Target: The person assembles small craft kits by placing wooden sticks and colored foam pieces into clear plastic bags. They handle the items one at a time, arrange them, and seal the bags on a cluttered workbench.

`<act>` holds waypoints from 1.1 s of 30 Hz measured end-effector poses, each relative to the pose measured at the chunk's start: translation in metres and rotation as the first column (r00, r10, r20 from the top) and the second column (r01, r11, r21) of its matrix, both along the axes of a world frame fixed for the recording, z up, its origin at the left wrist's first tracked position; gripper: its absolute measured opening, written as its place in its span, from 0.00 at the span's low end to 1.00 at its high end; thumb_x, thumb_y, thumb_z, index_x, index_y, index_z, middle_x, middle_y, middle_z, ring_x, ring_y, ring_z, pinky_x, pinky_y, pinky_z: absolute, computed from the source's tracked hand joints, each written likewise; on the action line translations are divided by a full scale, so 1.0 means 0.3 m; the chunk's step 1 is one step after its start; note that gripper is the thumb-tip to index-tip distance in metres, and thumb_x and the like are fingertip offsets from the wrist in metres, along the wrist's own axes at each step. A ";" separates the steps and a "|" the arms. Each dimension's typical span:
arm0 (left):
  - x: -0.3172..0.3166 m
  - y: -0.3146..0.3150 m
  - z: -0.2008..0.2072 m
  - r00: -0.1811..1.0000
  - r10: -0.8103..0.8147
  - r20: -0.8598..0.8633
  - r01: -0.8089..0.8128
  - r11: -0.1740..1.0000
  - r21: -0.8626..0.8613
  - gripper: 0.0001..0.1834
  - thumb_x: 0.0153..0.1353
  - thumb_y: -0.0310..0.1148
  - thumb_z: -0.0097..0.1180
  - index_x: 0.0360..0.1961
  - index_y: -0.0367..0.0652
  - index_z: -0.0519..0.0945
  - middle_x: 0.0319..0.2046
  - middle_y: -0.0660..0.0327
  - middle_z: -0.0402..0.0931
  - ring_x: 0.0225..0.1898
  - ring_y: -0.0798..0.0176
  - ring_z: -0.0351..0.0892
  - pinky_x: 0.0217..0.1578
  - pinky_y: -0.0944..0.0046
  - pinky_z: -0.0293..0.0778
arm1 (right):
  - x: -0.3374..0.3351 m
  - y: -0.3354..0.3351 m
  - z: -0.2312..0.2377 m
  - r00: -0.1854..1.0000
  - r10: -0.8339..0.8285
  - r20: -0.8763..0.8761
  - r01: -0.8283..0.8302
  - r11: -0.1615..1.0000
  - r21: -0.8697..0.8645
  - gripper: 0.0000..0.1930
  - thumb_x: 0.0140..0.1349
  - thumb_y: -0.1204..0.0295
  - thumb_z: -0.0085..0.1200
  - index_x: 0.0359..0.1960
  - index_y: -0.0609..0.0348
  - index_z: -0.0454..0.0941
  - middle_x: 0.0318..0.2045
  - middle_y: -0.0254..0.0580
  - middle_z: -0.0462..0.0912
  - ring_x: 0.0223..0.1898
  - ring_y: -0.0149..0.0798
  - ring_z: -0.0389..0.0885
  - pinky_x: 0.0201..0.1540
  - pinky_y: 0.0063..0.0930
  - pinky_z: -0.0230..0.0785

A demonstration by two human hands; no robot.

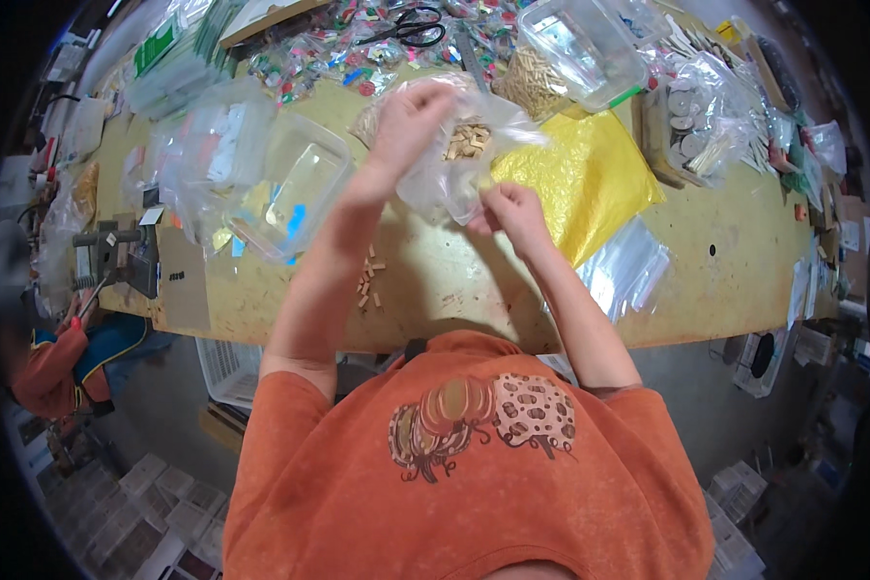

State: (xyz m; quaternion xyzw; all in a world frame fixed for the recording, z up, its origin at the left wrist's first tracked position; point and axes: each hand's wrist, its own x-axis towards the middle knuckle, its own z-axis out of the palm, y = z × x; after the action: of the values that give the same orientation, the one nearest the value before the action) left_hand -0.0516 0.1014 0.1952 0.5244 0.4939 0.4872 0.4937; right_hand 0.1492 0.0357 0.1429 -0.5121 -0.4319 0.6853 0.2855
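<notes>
A clear plastic bag [425, 184] is stretched between my two hands over the table, with small wooden pieces [467, 142] showing at its middle. My left hand [416, 121] is closed on the far left part of the bag. Nearer to me, my right hand [510, 215] pinches the bag's lower right edge. Several loose wooden pieces [369, 280] lie on the table below my left forearm. A yellow plastic package [590, 174] lies just right of the bag, partly over a few flat clear bags [628, 263].
A clear plastic bin [309, 184] stands at left, beside a dark clamp-like tool [121, 256]. Black scissors [416, 29] rest on many small colourful packets at the back. Another clear bin [590, 58] and a box of round discs [686, 121] are at right. A person [58, 367] sits at far left.
</notes>
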 end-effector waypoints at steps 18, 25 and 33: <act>-0.237 -0.872 -0.402 0.630 0.302 -0.716 -0.216 0.953 0.213 0.24 0.52 0.23 0.56 0.53 0.45 0.74 0.53 0.51 0.70 0.55 0.48 0.68 0.54 0.53 0.66 | -0.123 -0.394 -0.284 0.928 0.335 0.161 -0.340 0.941 0.003 0.12 0.64 0.81 0.43 0.47 0.64 0.75 0.34 0.46 0.80 0.32 0.35 0.81 0.35 0.25 0.75; -0.308 -0.732 -0.666 0.413 0.315 -0.855 -0.355 0.920 0.167 0.22 0.59 0.35 0.49 0.56 0.48 0.72 0.60 0.53 0.65 0.60 0.45 0.62 0.60 0.50 0.58 | -0.489 -0.197 -0.703 0.742 0.011 0.670 -0.555 0.571 0.605 0.14 0.64 0.71 0.42 0.50 0.59 0.72 0.48 0.57 0.74 0.48 0.54 0.73 0.52 0.42 0.65; -0.327 -0.764 -0.697 0.351 0.312 -0.883 -0.295 0.932 0.212 0.25 0.59 0.37 0.46 0.59 0.49 0.70 0.62 0.54 0.62 0.65 0.49 0.57 0.63 0.47 0.54 | -0.467 -0.313 -0.561 0.526 -0.075 0.847 -0.786 0.339 0.517 0.03 0.57 0.76 0.45 0.31 0.62 0.70 0.34 0.54 0.73 0.34 0.58 0.77 0.37 0.46 0.71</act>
State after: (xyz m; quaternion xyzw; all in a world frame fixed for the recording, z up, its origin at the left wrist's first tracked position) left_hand -0.1496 -0.1279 -0.0138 0.6061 0.7650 0.2130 0.0456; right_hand 0.0091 -0.0584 -0.0253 -0.3897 -0.9063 0.1183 0.1127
